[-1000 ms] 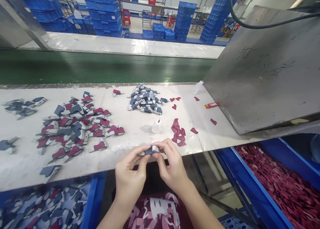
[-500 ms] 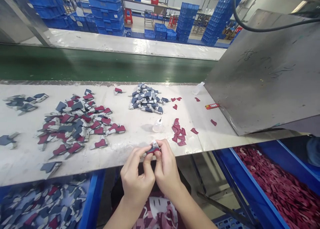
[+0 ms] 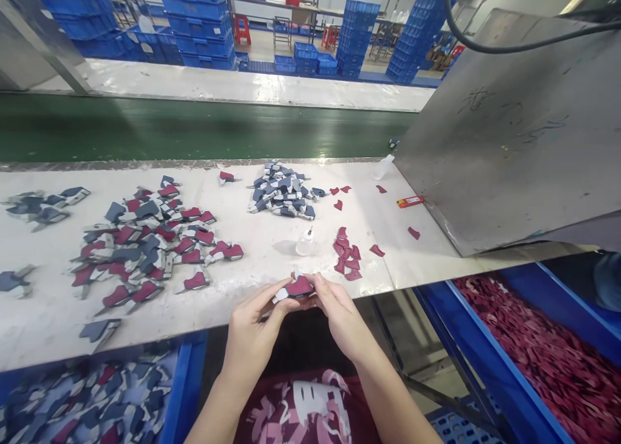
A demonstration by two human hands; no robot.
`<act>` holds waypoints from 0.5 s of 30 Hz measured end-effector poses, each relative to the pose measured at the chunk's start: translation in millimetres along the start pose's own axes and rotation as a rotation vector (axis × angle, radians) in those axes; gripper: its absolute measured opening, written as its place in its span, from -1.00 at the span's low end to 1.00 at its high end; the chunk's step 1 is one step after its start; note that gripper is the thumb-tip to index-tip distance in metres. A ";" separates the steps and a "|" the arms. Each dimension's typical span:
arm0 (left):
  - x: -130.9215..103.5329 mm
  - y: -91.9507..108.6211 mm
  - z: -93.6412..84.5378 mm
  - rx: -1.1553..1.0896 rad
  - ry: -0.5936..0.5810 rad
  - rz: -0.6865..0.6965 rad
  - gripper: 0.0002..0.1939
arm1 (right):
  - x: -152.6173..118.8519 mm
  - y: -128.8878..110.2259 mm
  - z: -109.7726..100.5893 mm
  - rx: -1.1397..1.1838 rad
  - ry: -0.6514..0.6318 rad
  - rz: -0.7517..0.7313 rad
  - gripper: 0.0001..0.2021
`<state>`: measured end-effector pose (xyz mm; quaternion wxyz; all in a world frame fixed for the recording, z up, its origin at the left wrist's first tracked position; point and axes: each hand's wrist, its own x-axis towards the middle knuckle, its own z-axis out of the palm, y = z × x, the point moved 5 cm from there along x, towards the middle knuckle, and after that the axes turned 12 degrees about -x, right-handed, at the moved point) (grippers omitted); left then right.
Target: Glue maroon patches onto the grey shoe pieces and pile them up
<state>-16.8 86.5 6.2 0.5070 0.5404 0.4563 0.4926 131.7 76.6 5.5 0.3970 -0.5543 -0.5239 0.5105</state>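
Between my two hands, over the table's front edge, is a small white and grey plastic part with a maroon face (image 3: pixel 299 286). My left hand (image 3: pixel 255 324) pinches its left side, and my right hand (image 3: pixel 339 314) grips its right end. Just beyond them stands a small clear bottle with a thin needle tip (image 3: pixel 305 242). Loose maroon curved pieces (image 3: pixel 347 256) lie to the right of the bottle. A heap of blue-grey and white parts (image 3: pixel 283 191) sits behind it. To the left spreads a larger pile of maroon-faced and blue-grey-faced parts (image 3: pixel 145 237).
A blue bin of similar parts (image 3: pixel 182 379) stands below left, and a blue bin of maroon pieces (image 3: pixel 490 340) below right. A metal panel (image 3: pixel 504 140) bounds the right side. Behind the table runs a green conveyor belt (image 3: pixel 208 130). A second bottle (image 3: pixel 383 167) lies near the panel.
The held part has turned so its maroon face shows more fully, and both hands have shifted their grip and moved slightly apart. A small dark part now shows on the belt beside the panel.
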 end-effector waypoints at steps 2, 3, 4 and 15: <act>-1.2 -2.6 1.0 -0.061 0.022 -0.055 -0.72 | -2.0 -8.9 -0.7 -0.085 -0.030 -0.063 -0.61; -2.0 -4.1 0.8 -0.079 0.038 -0.081 -0.71 | -2.8 -12.4 -0.9 -0.121 -0.035 -0.092 -0.65; -2.8 -5.3 0.2 -0.087 0.056 -0.100 -0.70 | -3.4 -14.8 -1.1 -0.149 -0.031 -0.115 -0.68; -4.5 -2.6 4.7 -0.225 0.064 -0.193 -0.70 | -9.5 -22.0 2.0 -0.306 0.068 -0.270 -0.60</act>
